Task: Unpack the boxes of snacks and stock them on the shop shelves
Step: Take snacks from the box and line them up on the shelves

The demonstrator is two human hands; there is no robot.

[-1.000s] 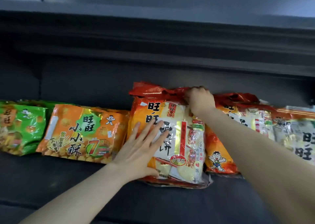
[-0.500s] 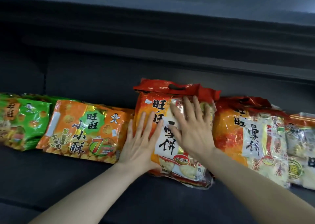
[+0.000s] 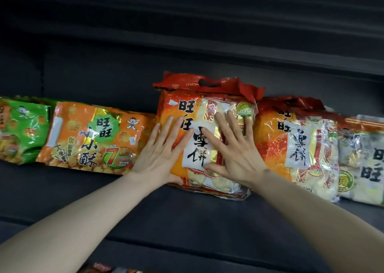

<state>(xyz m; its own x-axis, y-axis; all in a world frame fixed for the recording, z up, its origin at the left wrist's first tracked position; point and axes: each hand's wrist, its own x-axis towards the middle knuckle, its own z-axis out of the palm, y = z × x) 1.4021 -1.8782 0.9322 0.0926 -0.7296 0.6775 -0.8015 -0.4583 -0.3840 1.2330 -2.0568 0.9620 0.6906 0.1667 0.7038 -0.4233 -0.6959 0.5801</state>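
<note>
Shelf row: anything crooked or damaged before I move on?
No damage shows. The middle rice cracker bag, under both flat hands, left hand and right hand, stands taller than the orange bag beside it, and its bottom edge juts forward of the row.

The green bag (image 3: 20,129) and white bag (image 3: 367,160) run off the frame edges.
</note>
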